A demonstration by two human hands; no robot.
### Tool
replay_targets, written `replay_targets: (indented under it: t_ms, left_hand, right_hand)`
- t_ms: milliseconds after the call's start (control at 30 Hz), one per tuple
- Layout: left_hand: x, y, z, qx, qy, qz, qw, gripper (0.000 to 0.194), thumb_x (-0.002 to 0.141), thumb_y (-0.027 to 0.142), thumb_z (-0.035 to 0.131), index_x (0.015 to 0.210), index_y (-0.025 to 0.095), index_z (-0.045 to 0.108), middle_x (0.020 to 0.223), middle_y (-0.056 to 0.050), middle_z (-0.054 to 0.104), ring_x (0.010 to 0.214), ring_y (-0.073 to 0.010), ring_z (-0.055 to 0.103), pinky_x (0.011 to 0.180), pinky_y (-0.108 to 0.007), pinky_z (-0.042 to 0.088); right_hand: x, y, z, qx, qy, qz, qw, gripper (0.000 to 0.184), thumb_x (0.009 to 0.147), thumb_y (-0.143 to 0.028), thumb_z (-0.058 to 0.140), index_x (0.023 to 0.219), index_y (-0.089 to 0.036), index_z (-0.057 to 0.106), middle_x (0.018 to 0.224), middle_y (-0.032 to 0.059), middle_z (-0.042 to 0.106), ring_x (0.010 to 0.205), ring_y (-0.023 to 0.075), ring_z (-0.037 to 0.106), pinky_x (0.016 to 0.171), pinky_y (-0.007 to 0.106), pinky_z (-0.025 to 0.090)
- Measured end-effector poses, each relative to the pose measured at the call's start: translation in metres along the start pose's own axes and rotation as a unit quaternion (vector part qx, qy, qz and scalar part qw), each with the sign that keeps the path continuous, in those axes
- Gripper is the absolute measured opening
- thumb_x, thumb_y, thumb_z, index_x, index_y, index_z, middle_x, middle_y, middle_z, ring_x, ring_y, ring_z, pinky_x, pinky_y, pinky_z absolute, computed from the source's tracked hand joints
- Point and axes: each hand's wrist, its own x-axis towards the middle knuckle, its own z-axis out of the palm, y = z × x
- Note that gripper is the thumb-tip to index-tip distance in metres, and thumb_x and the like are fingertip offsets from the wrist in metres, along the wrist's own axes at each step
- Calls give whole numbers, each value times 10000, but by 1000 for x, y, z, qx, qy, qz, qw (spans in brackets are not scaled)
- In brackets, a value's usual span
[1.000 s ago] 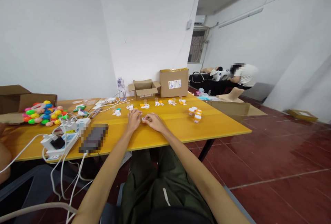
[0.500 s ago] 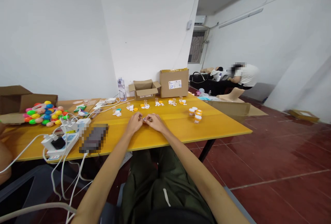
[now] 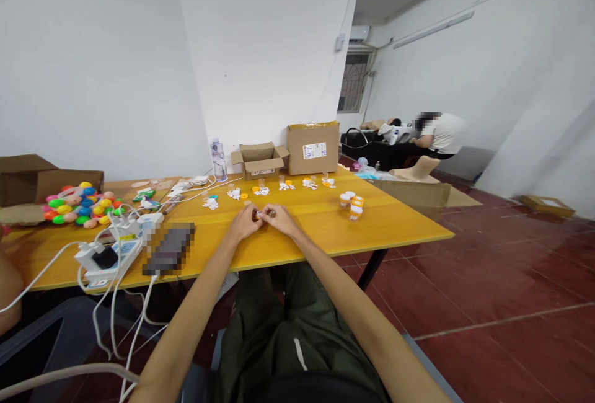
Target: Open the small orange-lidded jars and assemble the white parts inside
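Observation:
My left hand (image 3: 245, 222) and my right hand (image 3: 277, 219) meet over the middle of the yellow table (image 3: 302, 223), fingers pinched together on a small item (image 3: 260, 214) that is too small to name. Just beyond them lie an orange cap (image 3: 243, 196) and a row of small white pieces with tiny clear cups (image 3: 260, 190). A cluster of small white jars with orange lids (image 3: 352, 203) stands to the right of my hands.
Two open cardboard boxes (image 3: 312, 147) and a water bottle (image 3: 218, 160) stand at the table's far edge. Coloured plastic eggs (image 3: 79, 206) lie at the left, beside a power strip with chargers and cables (image 3: 109, 248). Another person (image 3: 439, 133) sits far right.
My hands have stayed together at the same spot, lifting a little off the table and shifting slightly to the right while working the small item.

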Motion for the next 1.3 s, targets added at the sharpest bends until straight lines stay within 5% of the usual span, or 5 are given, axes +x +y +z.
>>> replay_targets:
  t_ms: [600, 933, 1300]
  left_hand:
    - [7, -15, 6, -85, -17, 18, 996, 273, 740, 459, 685, 779, 203, 598, 669, 17, 608, 684, -177, 587, 591, -272, 421]
    - [9, -14, 6, -40, -6, 31, 999, 34, 727, 226, 611, 735, 194, 617, 725, -14, 612, 734, -186, 582, 702, -322, 484]
    - [12, -25, 9, -74, 0, 71, 995, 142, 722, 165, 570, 813, 193, 676, 803, -25, 615, 821, -202, 593, 826, -346, 504]
  right_hand:
    - [3, 7, 2, 8, 8, 7, 1000, 168, 838, -341, 646, 720, -221, 643, 731, -21, 708, 706, 157, 642, 709, 272, 482]
    - [3, 8, 2, 15, 47, 11, 999, 168, 859, -372, 582, 763, -235, 600, 765, -24, 683, 735, 166, 619, 711, 277, 473]
    - [-11, -19, -6, -64, 8, -45, 997, 105, 869, -320, 618, 811, -245, 572, 849, -16, 688, 812, 165, 615, 844, 301, 441]
